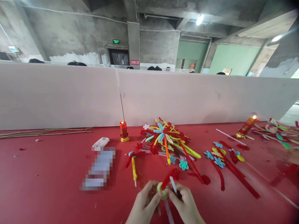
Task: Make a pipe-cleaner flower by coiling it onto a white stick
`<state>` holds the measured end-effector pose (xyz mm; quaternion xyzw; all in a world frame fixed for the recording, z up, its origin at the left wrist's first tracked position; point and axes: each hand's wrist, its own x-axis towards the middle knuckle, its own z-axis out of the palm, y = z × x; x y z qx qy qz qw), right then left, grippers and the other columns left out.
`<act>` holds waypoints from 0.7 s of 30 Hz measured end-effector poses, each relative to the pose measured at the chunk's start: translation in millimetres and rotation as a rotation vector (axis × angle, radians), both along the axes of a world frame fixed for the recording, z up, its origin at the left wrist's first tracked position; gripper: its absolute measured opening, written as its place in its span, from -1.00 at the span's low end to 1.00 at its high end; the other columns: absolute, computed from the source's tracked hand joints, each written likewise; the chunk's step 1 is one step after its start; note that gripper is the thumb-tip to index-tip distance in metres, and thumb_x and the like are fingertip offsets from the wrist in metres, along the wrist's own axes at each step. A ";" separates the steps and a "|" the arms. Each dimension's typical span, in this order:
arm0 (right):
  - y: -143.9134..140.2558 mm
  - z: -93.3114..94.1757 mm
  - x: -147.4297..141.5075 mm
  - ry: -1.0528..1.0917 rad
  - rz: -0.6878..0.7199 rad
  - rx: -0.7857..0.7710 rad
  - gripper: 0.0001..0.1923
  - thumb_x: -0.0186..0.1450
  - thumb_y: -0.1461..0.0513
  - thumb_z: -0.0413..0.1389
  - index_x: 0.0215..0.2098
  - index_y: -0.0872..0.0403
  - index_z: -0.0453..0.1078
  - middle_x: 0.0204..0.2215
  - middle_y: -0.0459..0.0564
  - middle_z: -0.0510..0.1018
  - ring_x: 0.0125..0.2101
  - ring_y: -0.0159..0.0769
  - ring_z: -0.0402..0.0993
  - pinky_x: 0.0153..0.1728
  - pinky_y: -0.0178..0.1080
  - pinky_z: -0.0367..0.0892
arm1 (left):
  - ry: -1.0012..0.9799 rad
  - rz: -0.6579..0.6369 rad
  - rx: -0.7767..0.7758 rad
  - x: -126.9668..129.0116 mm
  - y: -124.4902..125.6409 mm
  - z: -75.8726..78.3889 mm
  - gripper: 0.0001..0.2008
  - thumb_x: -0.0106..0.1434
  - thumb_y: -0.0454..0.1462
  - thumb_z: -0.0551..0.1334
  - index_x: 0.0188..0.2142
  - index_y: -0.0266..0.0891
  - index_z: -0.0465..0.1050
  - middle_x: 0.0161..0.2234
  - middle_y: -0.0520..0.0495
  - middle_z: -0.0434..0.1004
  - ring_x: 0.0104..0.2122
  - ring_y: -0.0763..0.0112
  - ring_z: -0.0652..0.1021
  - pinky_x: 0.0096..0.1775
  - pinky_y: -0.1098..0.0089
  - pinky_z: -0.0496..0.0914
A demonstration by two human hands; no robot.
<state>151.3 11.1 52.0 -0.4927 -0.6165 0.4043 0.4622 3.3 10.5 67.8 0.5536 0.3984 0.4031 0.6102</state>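
Note:
Low in the middle of the view, my left hand (147, 199) pinches the side of a small pale yellow coil (159, 187), which looks like wound pipe cleaner. My right hand (183, 199) is closed at the coil's other side, with a white strip (173, 184) passing between its fingers. A fuzzy red pipe-cleaner piece (170, 177) sticks out above the coil. Beneath the coil a pale strip (168, 213) hangs down between my hands. Just beyond lies a heap of coloured pipe-cleaner flowers and stems (164, 137), with a turquoise flower (183, 165) at its near edge.
Two lit red candles stand on the red table, one upright (123, 130) and one at the right (248, 126). Blue flowers (219, 162) and red stems (243, 179) lie to the right. A tissue pack (101, 142), thin sticks (46, 133) and a white partition (70, 96) are beyond.

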 end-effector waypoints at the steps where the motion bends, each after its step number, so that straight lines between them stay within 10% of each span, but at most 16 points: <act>1: -1.1 -1.2 -1.3 0.005 0.020 -0.005 -0.58 0.19 -0.02 0.01 -0.58 0.15 0.36 -0.65 -0.11 0.32 -0.60 -0.41 0.20 -0.56 -0.39 0.17 | -0.030 0.002 -0.018 2.0 -0.2 -2.1 -0.69 0.15 -0.02 0.12 -0.39 -0.26 0.29 -0.53 0.09 0.28 -0.67 0.59 0.30 -0.62 0.51 0.27; 21: -4.6 10.9 -4.1 0.019 0.039 -0.028 -0.60 0.19 0.00 0.01 -0.55 0.15 0.41 -0.66 -0.10 0.37 -0.62 -0.41 0.24 -0.59 -0.39 0.21 | -0.211 0.001 -0.197 -6.3 6.6 -6.4 -0.72 0.06 -0.12 0.26 -0.51 -0.31 0.34 -0.62 0.08 0.28 -0.69 0.63 0.25 -0.68 0.58 0.19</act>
